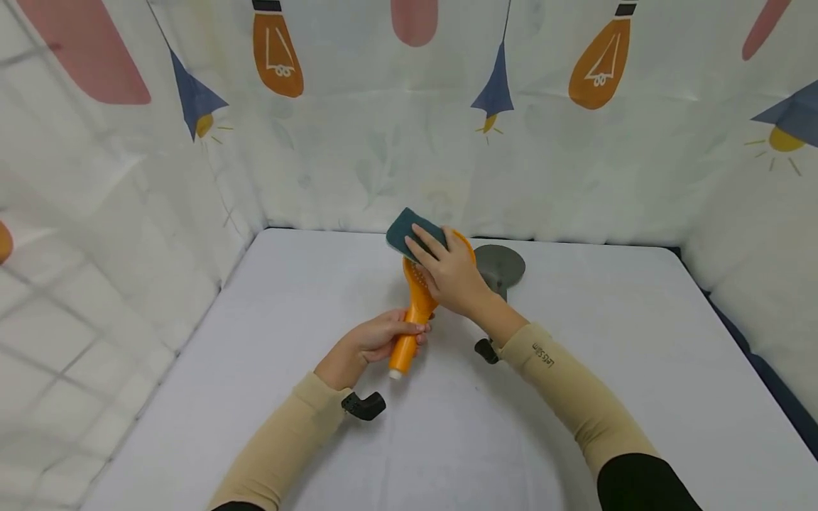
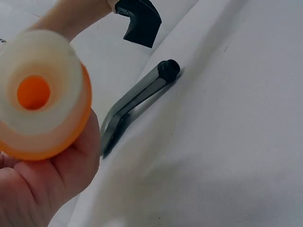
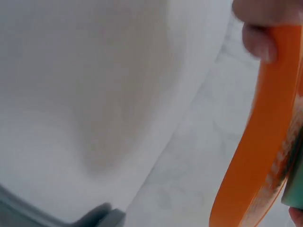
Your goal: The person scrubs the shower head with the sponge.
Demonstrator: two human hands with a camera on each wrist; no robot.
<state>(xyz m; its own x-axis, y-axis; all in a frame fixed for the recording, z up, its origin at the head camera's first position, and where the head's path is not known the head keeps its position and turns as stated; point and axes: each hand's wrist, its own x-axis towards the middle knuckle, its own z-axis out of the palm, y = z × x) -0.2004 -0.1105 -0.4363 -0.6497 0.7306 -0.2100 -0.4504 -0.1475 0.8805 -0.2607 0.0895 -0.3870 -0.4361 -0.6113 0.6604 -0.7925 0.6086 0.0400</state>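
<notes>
An orange handheld shower head [image 1: 418,301] is held tilted above the table, its spray face dotted with small nozzles. My left hand [image 1: 383,335] grips its handle near the lower end. That end is whitish and hollow [image 2: 33,94] in the left wrist view. My right hand [image 1: 454,277] holds a dark green sponge [image 1: 409,233] against the spray face, fingers spread over the pad. A strip of the sponge [image 3: 296,182] shows beside the orange head in the right wrist view. The right thumb is hidden.
A grey shower head [image 1: 500,266] lies on the white table [image 1: 307,277] behind the right forearm; its handle [image 2: 137,97] has a threaded black end. Printed fabric walls [image 1: 396,156] stand around the table's back and sides.
</notes>
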